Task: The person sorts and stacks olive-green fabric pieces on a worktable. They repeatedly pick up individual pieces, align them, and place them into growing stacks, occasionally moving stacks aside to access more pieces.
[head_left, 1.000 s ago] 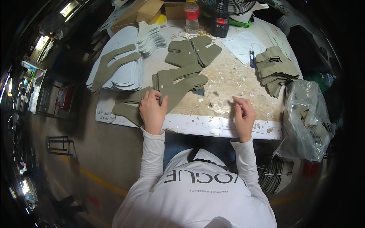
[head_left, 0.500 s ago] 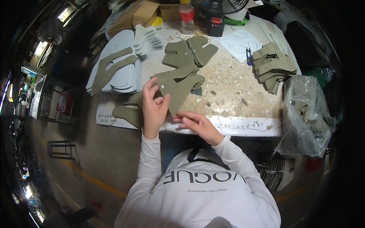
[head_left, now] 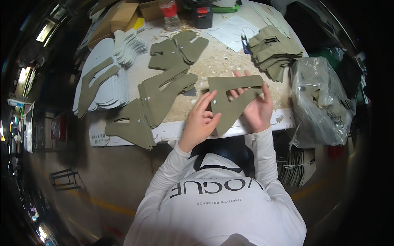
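A flat olive-green cut fabric or leather-like piece [head_left: 229,111], forked with a slot and bearing a small white tag, is held above the table's front edge. My right hand [head_left: 260,112] supports it from beneath, fingers showing through the slot and thumb at its right end. Against the piece's left side rests my left hand [head_left: 200,125], thumb and fingers apart. Left of my hands lie matching olive stacks: a front one [head_left: 137,130], a middle one [head_left: 158,102] and a far one [head_left: 186,48].
Pale grey cut pieces [head_left: 107,91] with an olive piece on top sit at left. Another olive stack [head_left: 271,51], blue-handled snips [head_left: 245,44] and a clear plastic bag [head_left: 318,123] are at right. A bottle [head_left: 170,16] and a cardboard box [head_left: 123,16] stand at the back.
Both hands have moved right with the olive piece, away from the stacks at left. My right hand has gone from the piece's lower tip to beneath its right side. The view has shifted.
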{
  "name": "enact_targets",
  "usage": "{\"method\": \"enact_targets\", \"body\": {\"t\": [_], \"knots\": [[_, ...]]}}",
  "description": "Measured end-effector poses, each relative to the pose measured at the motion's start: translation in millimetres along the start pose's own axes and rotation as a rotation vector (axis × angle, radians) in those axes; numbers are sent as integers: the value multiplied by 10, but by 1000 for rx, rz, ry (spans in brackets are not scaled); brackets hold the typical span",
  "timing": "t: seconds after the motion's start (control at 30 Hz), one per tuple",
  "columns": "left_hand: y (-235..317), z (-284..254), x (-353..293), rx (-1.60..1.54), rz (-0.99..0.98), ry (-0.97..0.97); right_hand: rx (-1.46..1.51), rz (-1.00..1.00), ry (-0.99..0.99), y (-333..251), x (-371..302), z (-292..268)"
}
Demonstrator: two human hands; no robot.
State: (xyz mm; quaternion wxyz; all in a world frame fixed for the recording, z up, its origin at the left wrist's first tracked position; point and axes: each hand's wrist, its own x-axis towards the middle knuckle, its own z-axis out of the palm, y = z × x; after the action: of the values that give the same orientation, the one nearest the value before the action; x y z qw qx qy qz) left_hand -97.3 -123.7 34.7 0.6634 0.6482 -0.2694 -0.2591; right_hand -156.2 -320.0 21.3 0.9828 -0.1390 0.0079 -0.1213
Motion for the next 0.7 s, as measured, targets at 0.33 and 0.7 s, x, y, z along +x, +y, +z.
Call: {"method": "enact_targets", "body": {"t": [0.33, 0.7], "knots": [[402, -729, -408, 775, 188, 365, -1429, -700, 431, -481, -247, -43], [186, -1240, -1228, 1141, -75, 756, -2101, -461, 6, 238, -389, 102]]}}
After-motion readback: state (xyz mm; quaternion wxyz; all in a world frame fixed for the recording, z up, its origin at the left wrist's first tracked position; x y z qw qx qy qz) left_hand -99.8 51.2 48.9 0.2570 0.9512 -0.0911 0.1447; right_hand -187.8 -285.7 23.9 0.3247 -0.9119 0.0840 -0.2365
